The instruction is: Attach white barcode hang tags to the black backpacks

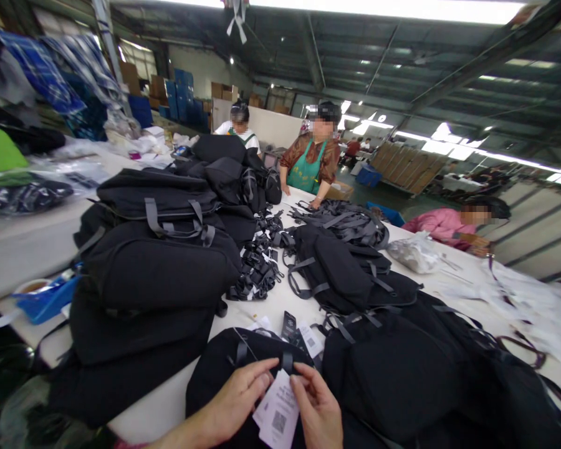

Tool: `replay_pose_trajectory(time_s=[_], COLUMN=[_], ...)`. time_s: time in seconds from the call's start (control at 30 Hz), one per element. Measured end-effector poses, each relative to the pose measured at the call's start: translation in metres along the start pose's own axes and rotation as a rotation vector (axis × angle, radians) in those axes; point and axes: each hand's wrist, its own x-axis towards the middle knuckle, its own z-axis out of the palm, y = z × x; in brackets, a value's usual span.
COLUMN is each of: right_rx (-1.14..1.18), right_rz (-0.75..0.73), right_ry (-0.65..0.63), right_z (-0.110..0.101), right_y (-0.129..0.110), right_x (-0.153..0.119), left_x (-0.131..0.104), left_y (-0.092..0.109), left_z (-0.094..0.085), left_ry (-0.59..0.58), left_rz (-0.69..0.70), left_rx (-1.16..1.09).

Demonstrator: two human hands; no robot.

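The white hang tag [279,415], thin card bearing a QR code, should handle light, flexible and easily creased; its edges suit pinching. It lies over a black fabric bag [210,368] on the bench [236,312]. The right hand [318,405] pinches its upper edge; whether the left hand [236,399] grips anything cannot be told.

Person in green apron [311,165], person in pink [439,222], stacked blue boxes [182,96], blue plaid cloth [40,68] at left
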Motion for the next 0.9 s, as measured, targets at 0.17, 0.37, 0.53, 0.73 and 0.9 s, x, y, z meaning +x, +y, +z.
replay_pose_trajectory(time_s=[0.17,0.37,0.53,0.73,0.9], right_rx=[-0.031,-0.059,0.009,-0.344,-0.713], right_rz=[-0.019,0.014,0.121,-0.018,-0.485], right_ry=[-0.002,-0.038,-0.147,-0.311,-0.219], right_z=[0.001,0.01,0.013,0.013,0.012], right_y=[0.014,0.021,-0.01,-0.05,-0.065], right_x=[0.004,0.004,-0.004,-0.01,-0.002], left_x=[0.0,-0.002,-0.006,-0.009,-0.012], left_y=[-0.003,-0.021,-0.017,0.004,0.012], left_z=[-0.002,-0.006,-0.013,-0.023,-0.025], left_ry=[-0.028,0.067,0.043,0.044,-0.014], left_rz=[0.064,-0.02,-0.009,0.093,0.125], left_rx=[-0.112,-0.053,0.13,0.352,0.506])
